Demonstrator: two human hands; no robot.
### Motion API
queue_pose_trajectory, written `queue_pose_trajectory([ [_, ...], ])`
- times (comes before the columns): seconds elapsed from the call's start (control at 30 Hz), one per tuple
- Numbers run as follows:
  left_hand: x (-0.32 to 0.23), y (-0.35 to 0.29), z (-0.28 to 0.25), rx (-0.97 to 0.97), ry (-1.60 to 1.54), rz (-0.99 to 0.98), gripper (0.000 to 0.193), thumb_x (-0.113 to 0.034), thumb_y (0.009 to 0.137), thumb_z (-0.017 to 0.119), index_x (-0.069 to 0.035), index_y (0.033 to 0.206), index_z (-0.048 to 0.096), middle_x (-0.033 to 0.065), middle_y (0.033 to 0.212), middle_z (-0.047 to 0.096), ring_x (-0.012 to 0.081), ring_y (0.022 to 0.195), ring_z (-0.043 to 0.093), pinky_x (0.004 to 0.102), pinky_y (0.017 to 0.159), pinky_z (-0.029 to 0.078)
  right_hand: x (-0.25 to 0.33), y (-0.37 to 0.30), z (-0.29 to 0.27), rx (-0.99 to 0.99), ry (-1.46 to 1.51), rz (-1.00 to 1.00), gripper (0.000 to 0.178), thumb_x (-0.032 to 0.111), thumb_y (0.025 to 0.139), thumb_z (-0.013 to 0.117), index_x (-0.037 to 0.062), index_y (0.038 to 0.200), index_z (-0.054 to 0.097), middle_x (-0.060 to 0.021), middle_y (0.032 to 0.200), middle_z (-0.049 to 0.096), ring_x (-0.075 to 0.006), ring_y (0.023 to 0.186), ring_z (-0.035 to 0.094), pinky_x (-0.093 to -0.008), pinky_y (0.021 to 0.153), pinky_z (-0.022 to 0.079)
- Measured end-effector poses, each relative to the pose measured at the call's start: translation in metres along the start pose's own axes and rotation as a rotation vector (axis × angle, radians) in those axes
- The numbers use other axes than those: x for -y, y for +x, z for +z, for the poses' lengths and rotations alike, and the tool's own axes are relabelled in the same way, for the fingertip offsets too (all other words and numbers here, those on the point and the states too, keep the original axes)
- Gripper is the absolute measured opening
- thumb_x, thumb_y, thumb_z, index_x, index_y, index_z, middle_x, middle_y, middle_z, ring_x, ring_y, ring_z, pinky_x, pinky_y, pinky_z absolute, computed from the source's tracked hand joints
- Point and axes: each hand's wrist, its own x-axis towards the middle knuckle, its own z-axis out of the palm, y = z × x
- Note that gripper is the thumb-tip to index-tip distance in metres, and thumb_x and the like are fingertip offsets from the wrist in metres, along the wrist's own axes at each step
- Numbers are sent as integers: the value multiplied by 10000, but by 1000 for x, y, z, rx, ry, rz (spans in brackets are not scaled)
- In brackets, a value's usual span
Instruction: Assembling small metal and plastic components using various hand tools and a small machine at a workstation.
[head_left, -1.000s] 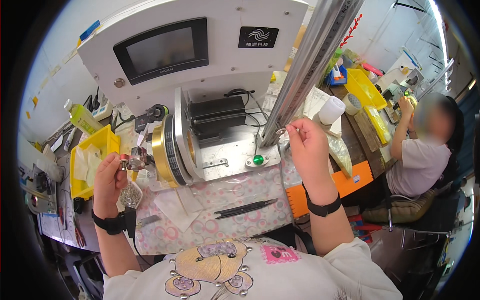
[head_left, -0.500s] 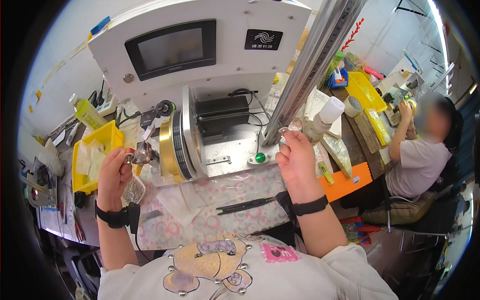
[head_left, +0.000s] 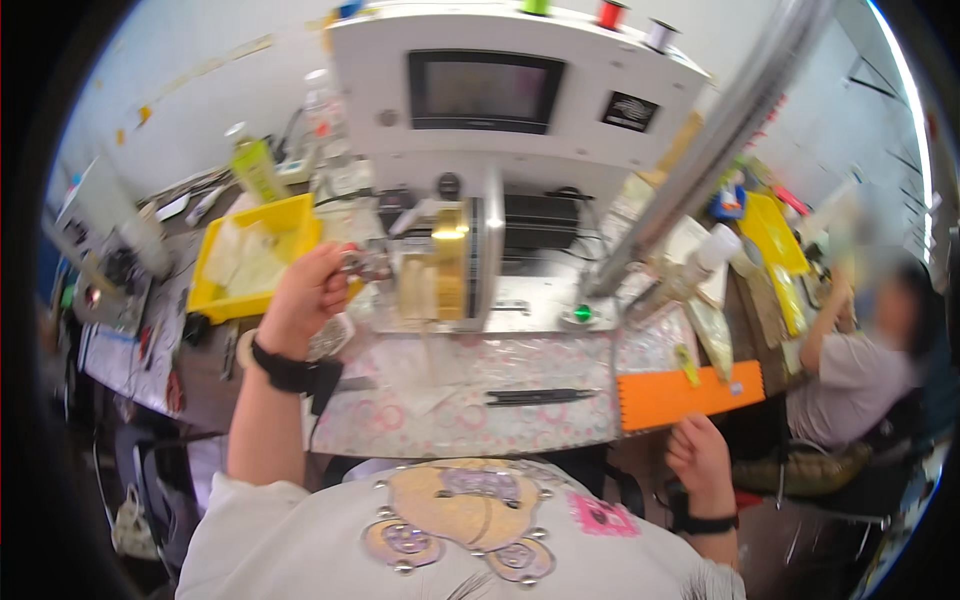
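My left hand (head_left: pixel 308 290) is closed, its fingertips pinching a small metal part with a red end (head_left: pixel 362 262) at the left side of a white bench machine (head_left: pixel 385 75). Beside that part sits the machine's gold drum (head_left: pixel 452 265), with a black band around its right side. My right hand (head_left: pixel 698 455) is closed and lowered just off the table's near edge, below an orange board (head_left: pixel 690 397). Motion blur hides what its fingers hold, if anything. A black wristband shows on each of my wrists.
A yellow bin (head_left: pixel 225 305) stands left, with a green-labelled bottle (head_left: pixel 257 172) behind it. Black tweezers (head_left: pixel 540 397) lie in front of the machine. A slanted metal post (head_left: pixel 700 150) rises right of it, near a white-capped bottle (head_left: pixel 718 245). A co-worker (head_left: pixel 845 385) sits far right.
My right hand has come down and toward me, from beside the metal post to the table's near edge. My left hand stays at the small metal part. The whole view has shifted.
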Motion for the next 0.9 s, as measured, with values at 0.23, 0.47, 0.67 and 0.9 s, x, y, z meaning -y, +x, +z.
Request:
queue_pose_trajectory([
  [0.23, 6, 5, -3, 54, -108, -36, 114, -174, 908, 446, -108, 818, 466, -36, 568, 404, 47, 422, 307, 199, 377, 227, -42, -20, -155, -338, -337, -45, 78, 151, 837, 560, 133, 769, 526, 35, 556, 412, -73, 424, 349, -212, 359, 270],
  [0.47, 6, 5, -10, 71, -69, -30, 96, -183, 906, 446, -124, 869, 513, -55, 594, 380, 44, 464, 321, 185, 416, 241, -60, -4, -212, -346, -416, 134, 81, 145, 799, 584, 135, 742, 527, 31, 561, 431, -112, 427, 385, -277, 352, 288],
  [0.67, 4, 2, -9, 55, -156, -60, 106, -180, 896, 454, -132, 805, 477, -53, 592, 382, 42, 459, 316, 185, 409, 232, -147, 15, -373, -98, -916, -98, 111, 77, 753, 564, 67, 858, 599, -80, 809, 627, -224, 823, 589, -334, 768, 460],
  [0.9, -10, -8, -9, 46, -12, -75, 195, -180, 899, 438, -124, 712, 423, -31, 581, 396, 55, 441, 312, 201, 391, 232, -22, 1, -272, -790, -1380, -240, 240, 173, 705, 695, -14, 805, 583, -170, 722, 603, -292, 686, 586, -377, 673, 471],
])
